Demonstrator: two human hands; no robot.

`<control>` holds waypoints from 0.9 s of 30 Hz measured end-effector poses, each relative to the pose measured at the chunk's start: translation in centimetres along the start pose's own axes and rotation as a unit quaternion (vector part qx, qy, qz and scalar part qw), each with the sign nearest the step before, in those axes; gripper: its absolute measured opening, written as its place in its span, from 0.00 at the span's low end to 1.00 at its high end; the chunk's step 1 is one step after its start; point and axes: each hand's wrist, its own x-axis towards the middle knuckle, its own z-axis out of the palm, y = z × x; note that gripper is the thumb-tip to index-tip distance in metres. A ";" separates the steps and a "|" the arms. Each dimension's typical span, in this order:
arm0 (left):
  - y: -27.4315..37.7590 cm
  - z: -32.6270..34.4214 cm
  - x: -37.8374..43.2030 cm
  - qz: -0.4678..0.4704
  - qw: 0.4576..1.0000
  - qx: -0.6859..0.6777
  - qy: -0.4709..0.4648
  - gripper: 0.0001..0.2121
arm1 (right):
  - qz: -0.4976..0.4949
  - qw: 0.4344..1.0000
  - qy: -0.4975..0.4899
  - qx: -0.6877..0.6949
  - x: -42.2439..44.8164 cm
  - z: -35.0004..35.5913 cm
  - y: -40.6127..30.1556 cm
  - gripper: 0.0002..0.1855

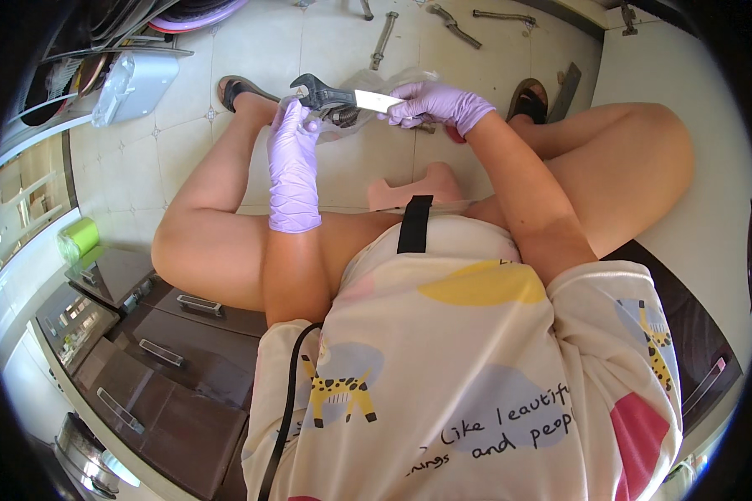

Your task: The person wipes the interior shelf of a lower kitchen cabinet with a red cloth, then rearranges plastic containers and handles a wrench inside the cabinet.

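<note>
An adjustable wrench (pixel 332 94) with a black head and a pale handle lies sideways between my hands, its jaws to the left. My right hand (pixel 435 103), in a lilac disposable glove, grips the handle's end. At the head, the gloved fingers of my left hand (pixel 293 125) are on the lower jaw; part of their grip is hidden. Under the wrench, a clear plastic bag (pixel 349 131) rests on the floor with dark metal hose parts (pixel 343 117) in it. The wrench covers some of the bag.
Several braided metal hoses (pixel 384 41) lie on the tiled floor (pixel 250 50) ahead. A pink plastic stool (pixel 442 181) is beneath me. A flat dark strip (pixel 565 94) lies by my right foot. Left are a rack holding a grey-blue container (pixel 138 87) and brown drawers (pixel 188 335).
</note>
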 end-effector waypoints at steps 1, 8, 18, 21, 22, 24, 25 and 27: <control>0.0 0.1 -0.1 0.015 0.999 0.028 0.002 0.07 | 0.001 1.000 -0.012 -0.013 0.3 -0.1 0.1 0.19; 0.1 0.4 -0.3 0.059 0.995 0.069 0.031 0.10 | 0.005 1.000 0.025 -0.006 0.6 -0.2 0.5 0.21; 0.5 -0.4 0.1 0.069 0.995 0.055 0.040 0.12 | 0.007 0.993 0.057 0.106 0.3 -1.7 0.1 0.19; 0.5 -0.4 -0.1 0.063 0.997 0.040 0.023 0.10 | 0.006 0.986 0.095 0.139 0.6 -2.2 0.7 0.18; 0.5 -0.4 -0.1 0.062 0.997 0.029 0.021 0.10 | -0.003 0.985 0.085 0.153 0.6 -2.3 0.7 0.18; 0.5 -0.7 0.1 0.061 0.998 0.028 0.021 0.09 | -0.012 0.983 0.076 0.167 0.6 -2.4 0.7 0.18; 0.5 -0.8 0.2 0.062 0.998 0.026 0.021 0.09 | -0.016 0.984 0.069 0.165 0.6 -2.4 0.6 0.18; 0.4 -1.1 0.4 0.058 0.998 0.018 0.015 0.09 | -0.020 0.984 0.062 0.163 0.5 -2.5 0.6 0.17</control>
